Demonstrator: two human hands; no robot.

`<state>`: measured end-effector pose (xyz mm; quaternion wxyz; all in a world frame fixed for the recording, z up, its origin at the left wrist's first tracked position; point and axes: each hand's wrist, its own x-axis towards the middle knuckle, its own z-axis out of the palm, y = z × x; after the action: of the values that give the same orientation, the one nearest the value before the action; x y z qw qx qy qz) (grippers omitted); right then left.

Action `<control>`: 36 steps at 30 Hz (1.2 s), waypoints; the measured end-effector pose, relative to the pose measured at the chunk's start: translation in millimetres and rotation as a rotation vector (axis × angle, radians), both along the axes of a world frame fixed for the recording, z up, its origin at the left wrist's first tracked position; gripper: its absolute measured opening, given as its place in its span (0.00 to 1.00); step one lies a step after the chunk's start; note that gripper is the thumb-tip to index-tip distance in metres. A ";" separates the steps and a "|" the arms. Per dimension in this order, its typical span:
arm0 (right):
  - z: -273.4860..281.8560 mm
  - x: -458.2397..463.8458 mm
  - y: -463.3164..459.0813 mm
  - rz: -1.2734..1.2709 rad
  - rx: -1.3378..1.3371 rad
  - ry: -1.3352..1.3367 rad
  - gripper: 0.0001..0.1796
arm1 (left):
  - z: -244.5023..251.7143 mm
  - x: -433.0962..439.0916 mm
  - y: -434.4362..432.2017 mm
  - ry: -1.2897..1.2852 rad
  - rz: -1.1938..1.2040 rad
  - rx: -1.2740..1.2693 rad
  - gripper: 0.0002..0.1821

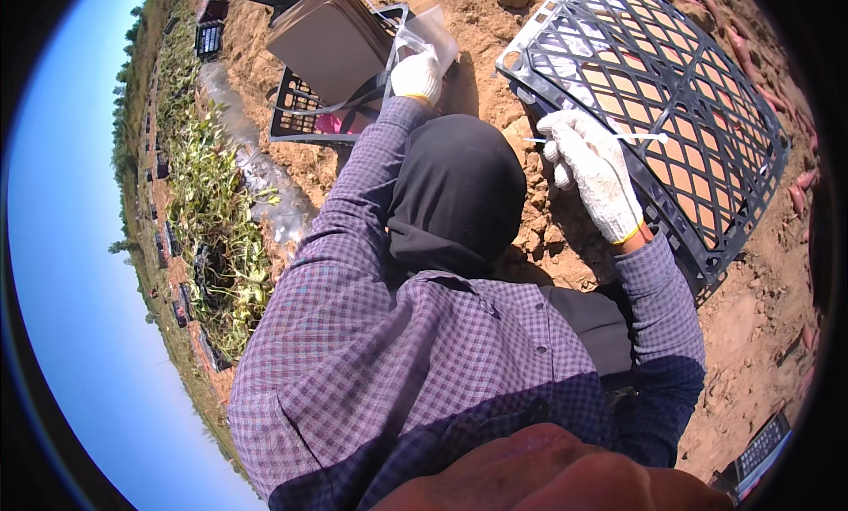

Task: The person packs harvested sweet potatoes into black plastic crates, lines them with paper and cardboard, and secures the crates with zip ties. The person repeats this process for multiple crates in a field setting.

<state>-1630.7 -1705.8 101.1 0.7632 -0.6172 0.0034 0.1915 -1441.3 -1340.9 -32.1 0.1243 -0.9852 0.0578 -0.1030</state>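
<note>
My left hand [417, 77], in a white knitted glove, is closed on a clear plastic bag [434, 31] at the edge of a black plastic crate [298, 107]. Its fingertips are partly hidden. Brown cardboard sheets [324, 47] stand in that crate, with a grey strap [364, 93] and something pink below them. A thin white cable tie [646, 137] runs through the fingers of my right hand [589, 166], also gloved. This hand is beside the near edge of a larger crate with a black lattice top [682, 87]. Cardboard and white material show through the lattice.
Reddish sweet potatoes [748, 57] lie on the soil at the right. Leafy vines [212, 233] and plastic film [271, 186] run along the left. More black crates [209, 37] stand beyond, and another dark crate [762, 445] is at lower right. Clods [536, 226] lie between the crates.
</note>
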 end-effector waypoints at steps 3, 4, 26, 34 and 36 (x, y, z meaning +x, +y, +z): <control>-2.2 3.0 2.3 0.002 0.001 0.000 0.13 | -1.2 1.5 -3.7 -0.011 0.095 -0.194 0.14; -2.6 3.9 3.5 0.007 -0.014 -0.007 0.13 | -0.9 4.5 -6.2 -0.053 0.098 -0.369 0.15; -11.8 6.4 3.6 0.004 0.033 0.057 0.14 | 240.9 -85.9 24.0 -0.045 0.098 -0.995 0.06; -9.1 7.3 -2.1 -0.034 0.017 -0.042 0.19 | 295.5 -80.5 -94.4 0.122 -0.464 -1.570 0.10; -0.3 6.4 -9.5 -0.023 -0.019 -0.075 0.18 | 279.9 -61.0 -129.6 0.264 -0.537 -1.536 0.11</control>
<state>-1624.4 -1715.4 100.8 0.7590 -0.6311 -0.0160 0.1595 -1502.3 -1470.5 247.8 -0.6207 -0.7524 0.2191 -0.0234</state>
